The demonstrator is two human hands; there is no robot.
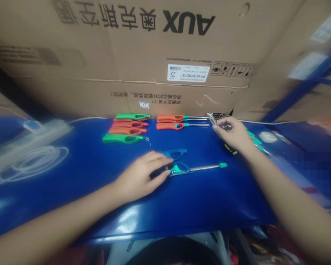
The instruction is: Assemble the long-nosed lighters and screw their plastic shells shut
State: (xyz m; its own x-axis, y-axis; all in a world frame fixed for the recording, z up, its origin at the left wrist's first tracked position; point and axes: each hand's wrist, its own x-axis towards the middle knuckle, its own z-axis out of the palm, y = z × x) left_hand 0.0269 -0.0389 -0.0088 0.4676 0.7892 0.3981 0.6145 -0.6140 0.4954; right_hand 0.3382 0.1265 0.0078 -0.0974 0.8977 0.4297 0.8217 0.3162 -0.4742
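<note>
My left hand (pixel 143 173) is closed around a small black part (pixel 161 170) at the handle end of an opened long-nosed lighter (pixel 204 168). That lighter has a blue shell, a green trigger piece and a metal tube with a green tip. A separate blue shell half (pixel 178 152) lies just behind it. Further right, my right hand (pixel 231 132) pinches a small silvery piece (pixel 212 118) between thumb and fingers; blur hides its exact kind. Beneath that hand shows a black and yellow object (pixel 231 148), partly covered, and I cannot tell whether the hand touches it.
Orange lighters with metal tubes (pixel 169 126) lie near a large cardboard box (pixel 127 66) at the back. Left of them are several green and orange shells (pixel 124 138). A coiled white cable (pixel 41 162) is at far left; green parts (pixel 255 140) and a white mouse-like object (pixel 268 137) sit right.
</note>
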